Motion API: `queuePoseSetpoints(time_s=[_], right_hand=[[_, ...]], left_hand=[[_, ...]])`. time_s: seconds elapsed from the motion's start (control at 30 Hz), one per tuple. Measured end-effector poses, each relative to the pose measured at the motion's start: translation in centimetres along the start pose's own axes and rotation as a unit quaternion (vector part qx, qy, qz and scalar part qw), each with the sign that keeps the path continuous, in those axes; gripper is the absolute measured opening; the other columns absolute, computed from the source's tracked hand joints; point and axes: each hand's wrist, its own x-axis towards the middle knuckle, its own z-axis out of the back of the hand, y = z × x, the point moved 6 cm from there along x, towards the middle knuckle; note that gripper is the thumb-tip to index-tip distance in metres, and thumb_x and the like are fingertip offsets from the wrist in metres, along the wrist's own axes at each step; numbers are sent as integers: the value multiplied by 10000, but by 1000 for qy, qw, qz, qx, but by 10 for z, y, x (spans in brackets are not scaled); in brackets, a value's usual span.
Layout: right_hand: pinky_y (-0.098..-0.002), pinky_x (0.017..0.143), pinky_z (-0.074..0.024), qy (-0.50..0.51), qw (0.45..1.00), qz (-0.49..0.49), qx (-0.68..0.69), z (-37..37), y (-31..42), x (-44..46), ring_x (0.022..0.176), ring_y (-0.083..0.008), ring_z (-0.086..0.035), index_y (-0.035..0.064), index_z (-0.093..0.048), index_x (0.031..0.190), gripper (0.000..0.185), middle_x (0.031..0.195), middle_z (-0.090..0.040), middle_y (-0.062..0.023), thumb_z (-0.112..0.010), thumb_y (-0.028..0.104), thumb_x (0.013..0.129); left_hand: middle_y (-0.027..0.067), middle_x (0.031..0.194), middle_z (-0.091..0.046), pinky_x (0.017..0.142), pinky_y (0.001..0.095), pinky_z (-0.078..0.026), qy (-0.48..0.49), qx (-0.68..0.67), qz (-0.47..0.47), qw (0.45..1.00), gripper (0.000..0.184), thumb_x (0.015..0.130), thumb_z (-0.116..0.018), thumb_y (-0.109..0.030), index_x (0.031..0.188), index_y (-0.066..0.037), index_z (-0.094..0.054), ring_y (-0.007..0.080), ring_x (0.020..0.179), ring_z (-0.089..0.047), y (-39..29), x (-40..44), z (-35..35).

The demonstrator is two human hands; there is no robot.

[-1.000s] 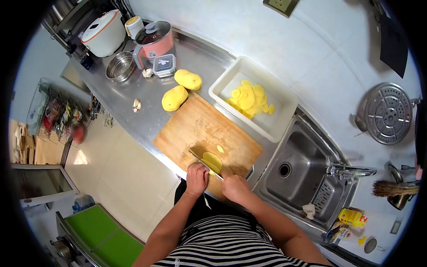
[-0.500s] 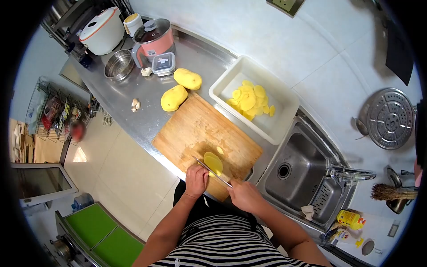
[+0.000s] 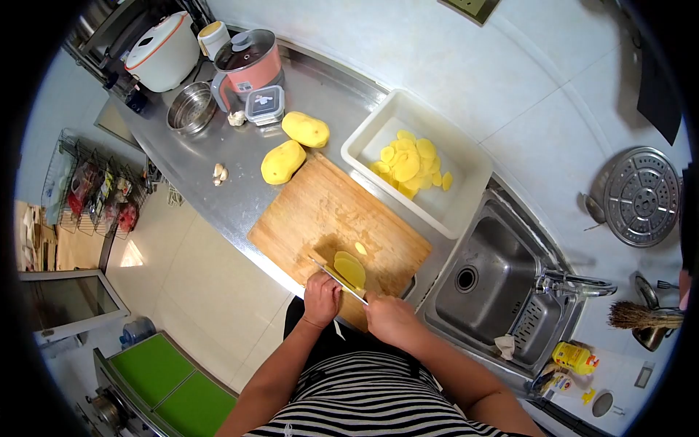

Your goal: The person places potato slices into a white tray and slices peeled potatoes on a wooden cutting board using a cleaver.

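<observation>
My right hand point(image 3: 393, 318) is closed around the handle of a knife point(image 3: 339, 281), whose blade slants up and left across the near part of a wooden cutting board point(image 3: 320, 211). Beside the blade, my left hand point(image 3: 321, 298) has its fingers curled over a piece of potato, mostly hidden under them. Overlapping yellow potato slices point(image 3: 350, 269) lie just beyond the blade. One small slice point(image 3: 360, 248) rests apart from them. Two whole peeled potatoes, one nearer point(image 3: 283, 162) and one farther point(image 3: 306, 130), sit at the board's far left corner.
A white tub point(image 3: 459, 171) with potato slices stands behind the board, next to a steel sink point(image 3: 484, 269). Garlic cloves point(image 3: 220, 174), a lidded container point(image 3: 265, 105), a steel bowl point(image 3: 191, 108), a pink pot point(image 3: 251, 69) and a rice cooker point(image 3: 164, 52) are on the counter.
The knife and my right hand have shifted slightly left, toward my left hand. My left hand stays nearly in place, and the slices remain beyond the blade.
</observation>
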Motion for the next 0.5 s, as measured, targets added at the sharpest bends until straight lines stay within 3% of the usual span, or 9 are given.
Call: queuePoseSetpoints(time_s=[0.5], right_hand=[[-513,705,-506,-22,1000,-21,-4,-21,14,23,783,-426,-643,-12,-574,938,184,802,-645,-260,-543,58,771]], left_hand=[[162,1012,-529,829,450,-438,-14,-3,-20,1000,273,764,-637,-12,990,-32,-486,356,929,-535,-3,0,2]])
